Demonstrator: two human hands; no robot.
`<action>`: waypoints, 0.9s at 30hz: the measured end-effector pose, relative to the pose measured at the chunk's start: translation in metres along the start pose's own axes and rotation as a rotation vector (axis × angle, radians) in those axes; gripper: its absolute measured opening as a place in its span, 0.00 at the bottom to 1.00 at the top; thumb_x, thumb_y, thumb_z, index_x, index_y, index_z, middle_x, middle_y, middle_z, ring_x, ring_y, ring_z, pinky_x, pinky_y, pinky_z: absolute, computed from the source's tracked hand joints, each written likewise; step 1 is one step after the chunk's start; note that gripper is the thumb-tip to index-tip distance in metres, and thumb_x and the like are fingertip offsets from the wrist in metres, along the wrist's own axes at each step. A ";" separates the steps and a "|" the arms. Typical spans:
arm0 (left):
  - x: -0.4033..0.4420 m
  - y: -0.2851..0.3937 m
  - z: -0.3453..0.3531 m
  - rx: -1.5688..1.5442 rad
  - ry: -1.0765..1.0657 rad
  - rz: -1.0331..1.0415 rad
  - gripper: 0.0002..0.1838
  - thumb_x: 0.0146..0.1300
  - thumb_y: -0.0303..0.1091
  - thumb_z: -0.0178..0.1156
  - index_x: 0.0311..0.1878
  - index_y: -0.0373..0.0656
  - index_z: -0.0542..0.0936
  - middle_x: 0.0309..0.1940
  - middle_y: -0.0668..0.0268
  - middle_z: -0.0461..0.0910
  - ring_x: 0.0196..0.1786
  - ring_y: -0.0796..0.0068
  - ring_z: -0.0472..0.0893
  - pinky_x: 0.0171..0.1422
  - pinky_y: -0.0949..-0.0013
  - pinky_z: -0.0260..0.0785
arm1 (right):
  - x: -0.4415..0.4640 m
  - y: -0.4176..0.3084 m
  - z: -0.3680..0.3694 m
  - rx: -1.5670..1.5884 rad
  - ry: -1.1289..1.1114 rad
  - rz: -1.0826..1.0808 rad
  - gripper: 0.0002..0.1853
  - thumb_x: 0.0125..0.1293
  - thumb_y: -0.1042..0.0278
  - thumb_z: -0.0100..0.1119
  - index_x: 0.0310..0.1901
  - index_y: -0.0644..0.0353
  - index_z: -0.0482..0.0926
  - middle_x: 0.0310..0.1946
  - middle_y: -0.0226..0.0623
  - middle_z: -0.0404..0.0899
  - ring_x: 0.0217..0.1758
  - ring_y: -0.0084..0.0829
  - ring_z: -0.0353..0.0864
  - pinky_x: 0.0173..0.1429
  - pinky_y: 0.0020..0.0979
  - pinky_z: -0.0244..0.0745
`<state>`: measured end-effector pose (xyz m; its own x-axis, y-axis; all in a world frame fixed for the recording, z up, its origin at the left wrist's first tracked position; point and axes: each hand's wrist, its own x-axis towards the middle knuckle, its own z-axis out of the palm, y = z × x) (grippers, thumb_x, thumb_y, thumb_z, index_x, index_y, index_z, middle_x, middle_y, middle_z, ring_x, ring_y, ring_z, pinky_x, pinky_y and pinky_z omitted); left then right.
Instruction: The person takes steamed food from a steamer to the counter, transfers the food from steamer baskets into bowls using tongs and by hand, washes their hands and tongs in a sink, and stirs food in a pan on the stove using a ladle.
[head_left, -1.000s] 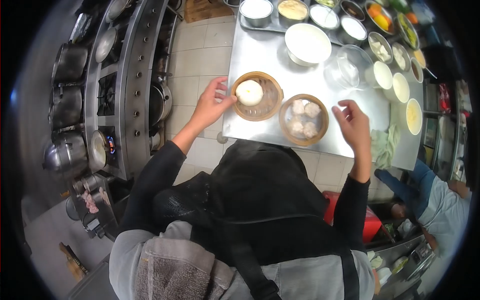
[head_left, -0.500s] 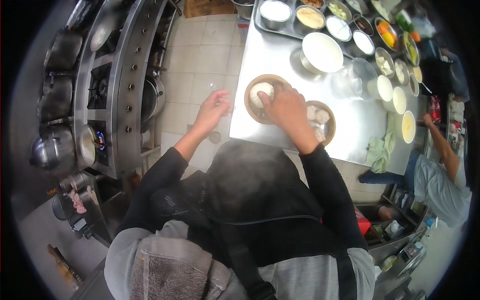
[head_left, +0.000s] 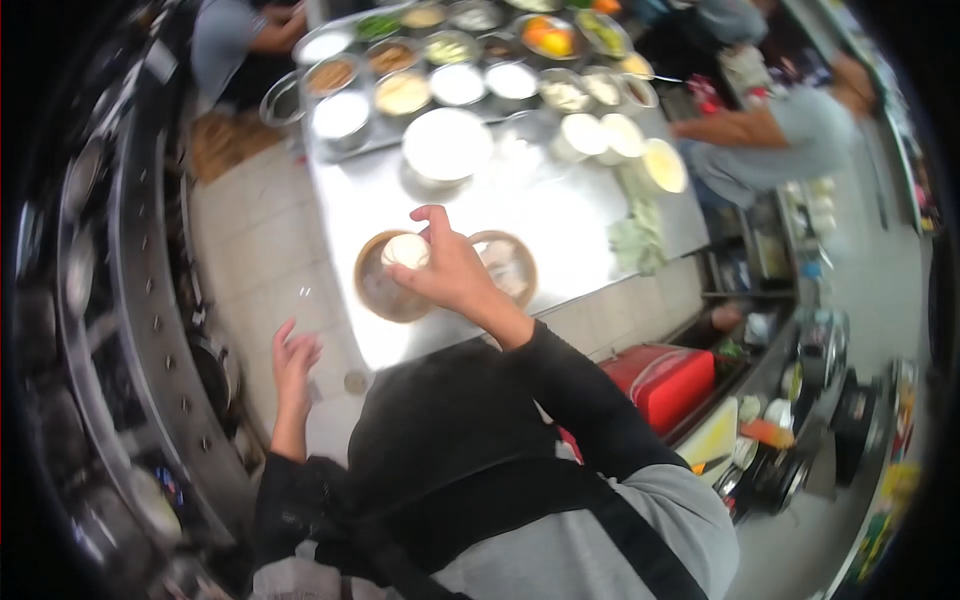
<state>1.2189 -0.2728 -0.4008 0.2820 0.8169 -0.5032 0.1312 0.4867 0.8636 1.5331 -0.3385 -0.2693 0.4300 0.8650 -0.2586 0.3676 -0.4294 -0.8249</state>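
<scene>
While the white bun [head_left: 407, 252] is gripped between thumb and fingers of the right hand [head_left: 447, 268], in or just above the bamboo steamer [head_left: 385, 298] left of centre, light, even pressure is judged best against denting. That hand is angled in from lower right; the left hand [head_left: 293, 372], lower left, is held empty, fingers loosely curled.

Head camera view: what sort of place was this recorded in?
Most likely a commercial kitchen: food-filled round metal bowls crowd the far side of a shiny silver metal worktable, and a long grey metal stove stands across the aisle.
</scene>
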 end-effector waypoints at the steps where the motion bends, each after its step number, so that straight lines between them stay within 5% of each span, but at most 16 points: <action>1: 0.000 0.002 0.000 -0.011 0.001 0.004 0.30 0.68 0.31 0.59 0.72 0.45 0.63 0.47 0.63 0.78 0.48 0.75 0.79 0.53 0.71 0.73 | 0.001 0.007 -0.028 0.053 0.126 -0.070 0.36 0.53 0.53 0.76 0.59 0.62 0.70 0.49 0.52 0.81 0.56 0.46 0.81 0.61 0.41 0.75; 4: -0.006 0.010 0.004 0.006 0.030 0.017 0.30 0.67 0.30 0.59 0.71 0.43 0.63 0.46 0.64 0.79 0.46 0.76 0.79 0.51 0.73 0.71 | 0.024 0.067 -0.134 0.298 0.324 -0.156 0.29 0.57 0.59 0.77 0.56 0.63 0.76 0.44 0.42 0.85 0.47 0.32 0.85 0.51 0.33 0.82; 7: -0.007 0.007 0.018 0.012 0.078 0.036 0.30 0.67 0.30 0.58 0.71 0.41 0.63 0.46 0.64 0.78 0.45 0.77 0.78 0.51 0.74 0.70 | 0.042 0.098 -0.252 0.542 0.559 -0.149 0.23 0.61 0.63 0.74 0.55 0.63 0.78 0.43 0.41 0.85 0.39 0.28 0.87 0.43 0.27 0.84; 10: -0.010 0.004 0.042 -0.007 0.107 0.068 0.29 0.67 0.31 0.58 0.70 0.40 0.65 0.46 0.64 0.78 0.46 0.77 0.77 0.52 0.73 0.69 | 0.071 0.131 -0.324 0.505 0.679 -0.081 0.26 0.65 0.55 0.70 0.56 0.66 0.78 0.46 0.40 0.83 0.47 0.28 0.84 0.52 0.28 0.79; 12: -0.012 0.005 0.062 -0.013 0.128 0.067 0.28 0.67 0.31 0.58 0.70 0.40 0.66 0.47 0.64 0.77 0.46 0.77 0.77 0.53 0.74 0.69 | 0.094 0.169 -0.353 0.353 0.588 0.089 0.35 0.61 0.47 0.71 0.59 0.70 0.76 0.48 0.51 0.84 0.50 0.39 0.85 0.54 0.40 0.81; 14: -0.007 0.012 0.076 0.145 0.167 0.158 0.26 0.67 0.32 0.59 0.67 0.38 0.70 0.51 0.63 0.76 0.51 0.75 0.77 0.56 0.73 0.69 | 0.123 0.259 -0.379 -0.746 0.864 0.225 0.40 0.58 0.40 0.71 0.60 0.69 0.77 0.52 0.57 0.82 0.53 0.51 0.83 0.61 0.46 0.76; 15: -0.006 0.016 0.084 0.196 0.176 0.198 0.25 0.69 0.34 0.59 0.67 0.38 0.71 0.56 0.62 0.75 0.57 0.74 0.76 0.61 0.69 0.70 | 0.095 0.253 -0.382 -0.904 1.036 0.028 0.37 0.55 0.41 0.74 0.53 0.69 0.82 0.50 0.59 0.83 0.51 0.57 0.82 0.63 0.48 0.73; 18: -0.019 0.036 0.114 0.279 0.210 0.259 0.20 0.73 0.37 0.59 0.63 0.37 0.76 0.56 0.64 0.79 0.55 0.74 0.78 0.60 0.69 0.72 | 0.017 0.201 -0.346 -0.048 0.849 -0.209 0.18 0.66 0.55 0.69 0.33 0.65 0.82 0.29 0.39 0.85 0.30 0.32 0.80 0.38 0.35 0.75; 20: -0.018 0.037 0.128 0.452 0.279 0.237 0.23 0.68 0.44 0.64 0.58 0.36 0.80 0.50 0.62 0.82 0.48 0.73 0.81 0.53 0.72 0.73 | -0.016 0.209 -0.298 -0.129 0.576 -0.046 0.15 0.71 0.61 0.63 0.29 0.62 0.78 0.22 0.37 0.80 0.22 0.33 0.73 0.32 0.36 0.70; 22: -0.018 0.040 0.145 0.497 0.257 0.143 0.26 0.64 0.46 0.68 0.59 0.37 0.79 0.46 0.59 0.82 0.45 0.71 0.82 0.50 0.70 0.75 | -0.028 0.216 -0.222 -0.316 0.218 -0.257 0.09 0.71 0.62 0.61 0.36 0.57 0.79 0.20 0.39 0.77 0.20 0.39 0.72 0.29 0.39 0.67; 24: -0.013 0.036 0.157 0.456 0.237 0.139 0.26 0.66 0.47 0.67 0.60 0.39 0.79 0.43 0.65 0.79 0.45 0.76 0.81 0.42 0.73 0.76 | -0.043 0.176 -0.174 -0.322 -0.083 -0.158 0.07 0.69 0.63 0.62 0.45 0.52 0.78 0.20 0.42 0.75 0.24 0.46 0.76 0.31 0.40 0.71; 27: -0.001 0.035 0.155 0.394 0.200 0.111 0.30 0.63 0.44 0.69 0.63 0.36 0.76 0.43 0.61 0.79 0.40 0.70 0.84 0.40 0.70 0.80 | -0.055 0.161 -0.147 -0.293 -0.166 -0.295 0.15 0.64 0.63 0.66 0.50 0.51 0.75 0.25 0.41 0.78 0.28 0.47 0.80 0.34 0.44 0.74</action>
<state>1.3705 -0.3041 -0.3652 0.1312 0.9199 -0.3696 0.4731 0.2696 0.8387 1.6897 -0.4929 -0.3137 0.1423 0.9812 -0.1306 0.6830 -0.1929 -0.7045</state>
